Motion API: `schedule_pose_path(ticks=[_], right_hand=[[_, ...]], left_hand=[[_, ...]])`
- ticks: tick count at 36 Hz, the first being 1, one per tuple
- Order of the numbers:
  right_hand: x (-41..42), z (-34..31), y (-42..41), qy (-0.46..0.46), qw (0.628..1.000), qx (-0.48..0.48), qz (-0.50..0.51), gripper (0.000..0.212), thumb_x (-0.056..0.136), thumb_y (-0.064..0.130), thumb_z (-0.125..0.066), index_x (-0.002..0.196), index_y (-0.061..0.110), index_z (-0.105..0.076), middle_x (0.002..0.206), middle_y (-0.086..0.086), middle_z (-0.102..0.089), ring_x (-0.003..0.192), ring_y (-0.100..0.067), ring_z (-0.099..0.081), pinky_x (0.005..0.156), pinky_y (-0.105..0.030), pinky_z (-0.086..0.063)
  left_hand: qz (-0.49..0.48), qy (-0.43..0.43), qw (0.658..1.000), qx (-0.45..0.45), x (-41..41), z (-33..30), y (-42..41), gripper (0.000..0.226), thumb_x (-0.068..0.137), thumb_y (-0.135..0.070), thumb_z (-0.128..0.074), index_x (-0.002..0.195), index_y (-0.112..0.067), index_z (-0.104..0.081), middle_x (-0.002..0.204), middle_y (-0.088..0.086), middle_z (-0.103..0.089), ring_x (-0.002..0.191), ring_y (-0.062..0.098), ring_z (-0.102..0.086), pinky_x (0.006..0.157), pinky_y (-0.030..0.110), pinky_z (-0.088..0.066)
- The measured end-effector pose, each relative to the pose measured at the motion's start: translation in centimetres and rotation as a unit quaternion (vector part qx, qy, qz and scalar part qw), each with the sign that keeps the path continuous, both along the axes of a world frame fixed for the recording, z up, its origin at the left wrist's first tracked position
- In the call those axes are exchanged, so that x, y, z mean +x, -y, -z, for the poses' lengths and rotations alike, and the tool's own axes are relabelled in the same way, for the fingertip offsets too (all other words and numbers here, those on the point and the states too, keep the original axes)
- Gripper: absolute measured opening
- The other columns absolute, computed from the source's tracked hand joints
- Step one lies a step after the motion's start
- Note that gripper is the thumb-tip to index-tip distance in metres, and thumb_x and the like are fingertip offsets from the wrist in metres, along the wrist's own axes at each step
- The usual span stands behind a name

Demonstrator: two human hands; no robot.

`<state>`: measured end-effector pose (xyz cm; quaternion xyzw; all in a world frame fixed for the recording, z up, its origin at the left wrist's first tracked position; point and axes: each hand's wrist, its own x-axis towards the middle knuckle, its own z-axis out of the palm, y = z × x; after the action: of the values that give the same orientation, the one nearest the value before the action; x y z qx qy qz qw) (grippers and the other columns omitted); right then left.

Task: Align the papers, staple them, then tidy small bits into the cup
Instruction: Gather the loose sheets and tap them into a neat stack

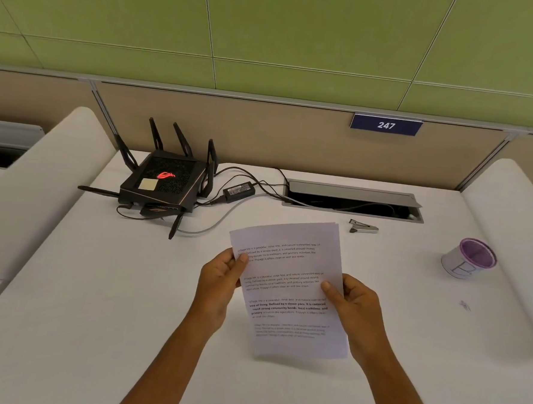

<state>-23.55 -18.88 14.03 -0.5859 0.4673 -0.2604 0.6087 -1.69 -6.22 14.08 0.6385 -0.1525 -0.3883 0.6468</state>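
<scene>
Both forearms reached in from the near edge, wrists roughly level, elbows out of view. Left hand [221,282] pinched the left margin of the papers [288,284], thumb on the printed face near the upper text, fingers hidden behind. Right hand [357,304] pinched the right margin a little lower, thumb on top, fingers curled behind. Both closed on the stack; neither free.

Papers held between the hands, raised off the desk [98,285] and tilted, top edge away from the person. A second sheet edge showed at the top right corner, so the sheets looked not yet square. Judged as the aligning step, stapling not begun.

Handling, by judgement: thin sheets, light, floppy, apt to slide over each other and to crease under a hard pinch. Side-margin grip suits tapping an edge on the desk; a loose grip lets sheets settle, a firm pinch near one corner should hold them for the staple.

Right of the right hand, on the desk: a small dark bit [465,305], too small to identify. Farther right and beyond, the cup [470,259], upright, purple rim. Beyond the papers, just past their top right corner, the stapler [363,227] lay well apart from both hands. Beyond the left hand, a router [163,181] with cables.
</scene>
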Motion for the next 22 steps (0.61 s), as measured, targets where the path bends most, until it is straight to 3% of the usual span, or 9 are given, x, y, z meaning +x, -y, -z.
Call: schedule_pose_path(ticks=[4,11,22], right_hand=[[-0.1,0.2,-0.1,0.001,1.000,0.022,0.015,0.013,0.097,0.022,-0.070,0.109,0.020,-0.075,0.101,0.003,-0.081,0.088,-0.022,-0.078,0.078,-0.038,-0.064],[-0.1,0.8,0.1,-0.004,0.998,0.055,0.031,0.012,0.097,0.021,-0.071,0.108,0.022,-0.075,0.099,0.005,-0.081,0.086,-0.019,-0.079,0.077,-0.038,-0.064],[0.6,1.9,2.2,-0.018,0.997,0.069,0.003,0.016,0.100,0.029,-0.065,0.112,0.023,-0.074,0.103,0.006,-0.080,0.092,-0.016,-0.078,0.080,-0.036,-0.063]], left_hand=[[-0.009,0.003,1.000,0.004,-0.4,0.1,0.7,0.021,0.108,-0.022,-0.058,0.118,-0.029,-0.075,0.111,-0.002,-0.082,0.104,0.019,-0.078,0.092,0.043,-0.065],[-0.034,-0.005,0.999,-0.003,-1.0,0.5,2.0,0.020,0.108,-0.021,-0.059,0.119,-0.022,-0.075,0.109,-0.001,-0.082,0.096,0.014,-0.078,0.076,0.026,-0.063],[-0.089,-0.005,0.996,0.027,-1.1,2.3,4.3,0.016,0.106,-0.029,-0.061,0.111,-0.023,-0.075,0.100,-0.005,-0.082,0.084,0.010,-0.078,0.066,0.023,-0.061]])
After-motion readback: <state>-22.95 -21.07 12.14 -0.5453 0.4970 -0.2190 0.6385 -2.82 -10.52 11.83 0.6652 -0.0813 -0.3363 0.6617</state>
